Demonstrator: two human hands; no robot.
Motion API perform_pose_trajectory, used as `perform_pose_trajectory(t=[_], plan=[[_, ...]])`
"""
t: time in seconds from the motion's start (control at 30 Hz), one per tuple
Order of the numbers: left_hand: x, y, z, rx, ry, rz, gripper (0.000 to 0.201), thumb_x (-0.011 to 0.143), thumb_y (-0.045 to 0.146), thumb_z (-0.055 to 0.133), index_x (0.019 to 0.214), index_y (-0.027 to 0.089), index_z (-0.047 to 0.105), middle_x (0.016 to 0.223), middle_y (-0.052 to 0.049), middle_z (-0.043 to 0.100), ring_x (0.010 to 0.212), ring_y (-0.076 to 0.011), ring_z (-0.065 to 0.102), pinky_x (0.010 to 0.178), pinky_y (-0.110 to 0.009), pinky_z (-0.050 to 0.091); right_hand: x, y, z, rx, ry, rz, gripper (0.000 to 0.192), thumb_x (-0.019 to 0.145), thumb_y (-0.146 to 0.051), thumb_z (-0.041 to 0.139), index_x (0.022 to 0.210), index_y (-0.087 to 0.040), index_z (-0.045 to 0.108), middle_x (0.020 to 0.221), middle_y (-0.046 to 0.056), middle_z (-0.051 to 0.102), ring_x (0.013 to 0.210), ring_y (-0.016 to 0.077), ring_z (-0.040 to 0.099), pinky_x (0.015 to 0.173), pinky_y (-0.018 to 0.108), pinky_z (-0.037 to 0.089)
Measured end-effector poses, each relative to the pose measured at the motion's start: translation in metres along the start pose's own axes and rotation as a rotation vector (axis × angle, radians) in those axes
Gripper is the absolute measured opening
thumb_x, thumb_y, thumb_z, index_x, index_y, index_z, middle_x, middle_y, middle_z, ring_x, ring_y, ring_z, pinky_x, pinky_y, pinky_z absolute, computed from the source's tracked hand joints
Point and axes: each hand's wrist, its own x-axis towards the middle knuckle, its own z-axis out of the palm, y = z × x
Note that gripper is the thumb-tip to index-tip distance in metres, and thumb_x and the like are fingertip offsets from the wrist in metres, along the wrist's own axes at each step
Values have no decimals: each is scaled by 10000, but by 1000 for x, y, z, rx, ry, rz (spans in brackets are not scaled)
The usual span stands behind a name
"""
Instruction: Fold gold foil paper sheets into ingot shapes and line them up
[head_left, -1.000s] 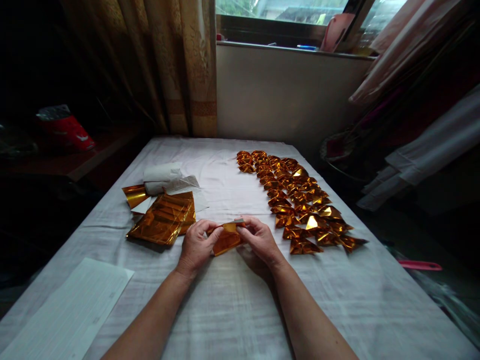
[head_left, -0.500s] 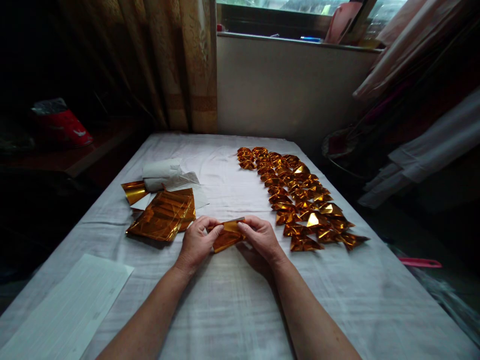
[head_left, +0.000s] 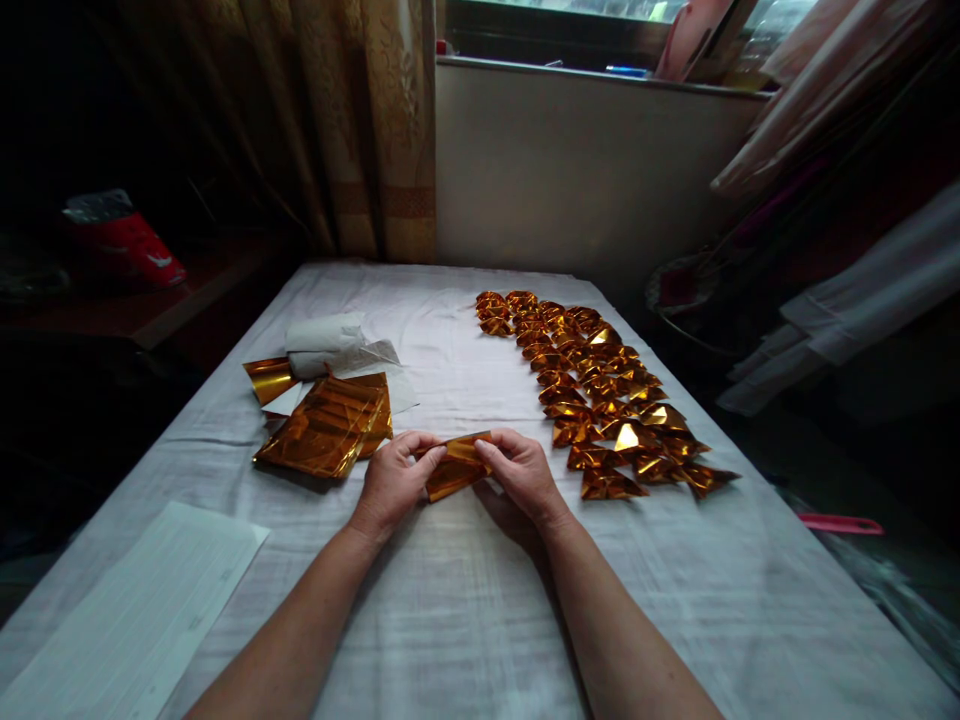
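- The left hand pinches the left end of a gold foil sheet, thumb on top and fingers curled beneath.
- The right hand grips the sheet's right end the same way, fingertips pressing along its upper edge.
- The foil sheet sits between the two hands, partly folded, held just above the white tablecloth near the middle of the table's near half.
- Just left of the left hand lies a stack of flat gold foil sheets, slightly fanned, resting on the cloth.
- Behind that stack there is a white paper wrapper, rumpled, with one loose gold piece poking out at its left.
- To the right of the hands, folded gold foil pieces are laid in tight rows running away toward the far end of the table; the nearest ones lie close to the right hand without touching it.
- A lined white paper lies at the near left corner of the table, well apart from the hands.
- A curtain hangs beyond the table, beside a window sill.
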Motion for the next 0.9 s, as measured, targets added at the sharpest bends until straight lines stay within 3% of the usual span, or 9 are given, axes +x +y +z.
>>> perform_pose_trajectory(t=[0.23,0.47,0.9], plan=[[-1,1,-2,126,21,-17,172,766,316,652,884,212,722,867,-22,763,786,-199,698,728,-295,526,1,4,3,-296,104,-154,222,803,-396,582,681,-233,671,717,24,683,732,191,607,740,315,474],[-1,-5,1,262,60,34,217,783,257,670,996,234,702,871,-24,762,814,-205,702,765,-311,525,3,10,11,-539,161,-174,230,842,-353,572,651,-241,631,778,22,684,851,207,599,828,335,421],[0,-9,2,262,58,-3,218,797,231,666,1013,231,697,902,-26,759,834,-210,705,768,-318,525,2,7,12,-597,142,-147,241,854,-332,589,635,-236,615,771,3,669,859,195,590,824,325,366]])
